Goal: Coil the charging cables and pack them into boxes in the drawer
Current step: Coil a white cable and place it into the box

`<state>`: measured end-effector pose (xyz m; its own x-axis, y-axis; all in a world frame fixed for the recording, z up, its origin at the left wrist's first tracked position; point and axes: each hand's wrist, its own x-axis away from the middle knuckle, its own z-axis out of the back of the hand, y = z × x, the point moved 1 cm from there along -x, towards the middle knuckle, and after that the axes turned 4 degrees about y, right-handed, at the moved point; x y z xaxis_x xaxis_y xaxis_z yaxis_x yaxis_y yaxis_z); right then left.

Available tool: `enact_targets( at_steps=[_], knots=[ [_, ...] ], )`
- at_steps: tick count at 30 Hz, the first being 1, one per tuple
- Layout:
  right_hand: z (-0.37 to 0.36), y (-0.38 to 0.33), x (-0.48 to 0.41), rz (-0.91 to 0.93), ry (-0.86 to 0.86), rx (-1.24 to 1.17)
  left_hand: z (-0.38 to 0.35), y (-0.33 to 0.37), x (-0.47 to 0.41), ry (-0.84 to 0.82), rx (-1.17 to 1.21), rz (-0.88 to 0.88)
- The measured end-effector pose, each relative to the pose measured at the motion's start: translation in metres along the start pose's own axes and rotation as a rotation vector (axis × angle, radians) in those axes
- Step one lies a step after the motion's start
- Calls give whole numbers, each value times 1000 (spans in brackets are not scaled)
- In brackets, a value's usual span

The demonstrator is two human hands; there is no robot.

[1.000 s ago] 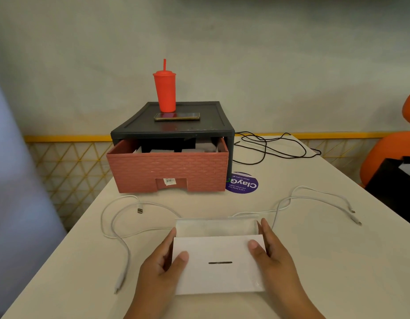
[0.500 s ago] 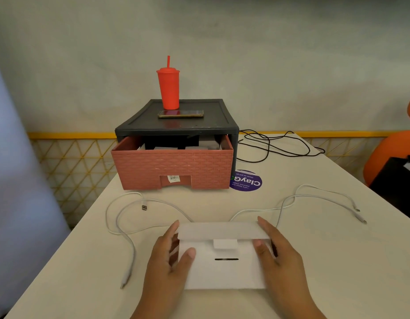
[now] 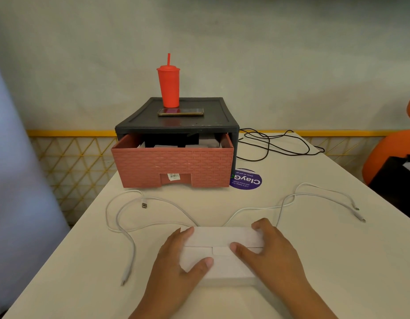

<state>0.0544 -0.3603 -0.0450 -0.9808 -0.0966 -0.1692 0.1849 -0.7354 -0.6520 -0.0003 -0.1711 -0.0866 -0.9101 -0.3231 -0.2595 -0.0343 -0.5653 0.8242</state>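
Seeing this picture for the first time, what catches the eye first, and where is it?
A red tumbler with a straw stands on the black cabinet at the back, whose pink brick-patterned drawer is open. In front, the left hand and right hand hold a white box, white cables lying either side.

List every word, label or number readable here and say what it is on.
"ClayG", upside down: purple sticker on the table.
Smaller lines on it: too small to read.
Barcode tag on the drawer: print too small.
On the white box: no print.
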Motion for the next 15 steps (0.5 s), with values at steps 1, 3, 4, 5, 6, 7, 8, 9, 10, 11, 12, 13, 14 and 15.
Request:
enact_targets(
  at_steps=[1,3,4,5,6,7,8,9,10,11,12,13,14,15],
  knots=[
    [0,0,-1,7,-10,18,0,0,0,-7,-10,0],
    [1,0,-1,29,-29,48,0,1,0,-16,-30,-7],
    [2,-1,-2,37,-42,55,0,1,0,-19,-34,-12],
    [3,-1,-1,41,-57,59,0,1,0,-23,-35,-14],
    [3,-2,-1,46,-71,66,0,0,0,-28,-38,-15],
    [4,-3,-1,52,-84,81,0,0,0,-35,-42,-15],
    [4,-4,-2,54,-92,96,1,1,0,-39,-43,-17],
    [4,-5,-3,52,-98,106,1,2,0,-39,-39,-19],
    [3,-5,-4,50,-102,114,2,3,0,-35,-32,-20],
    [2,-5,-6,49,-109,122,2,3,0,-30,-26,-22],
    [1,-5,-7,51,-117,131,2,4,0,-24,-22,-24],
    [-1,-3,-9,54,-128,137,2,4,0,-20,-20,-26],
    [-2,-2,-9,59,-133,135,2,4,1,-18,-22,-30],
    [-3,0,-8,63,-131,120,1,5,0,-16,-26,-34]
  ],
)
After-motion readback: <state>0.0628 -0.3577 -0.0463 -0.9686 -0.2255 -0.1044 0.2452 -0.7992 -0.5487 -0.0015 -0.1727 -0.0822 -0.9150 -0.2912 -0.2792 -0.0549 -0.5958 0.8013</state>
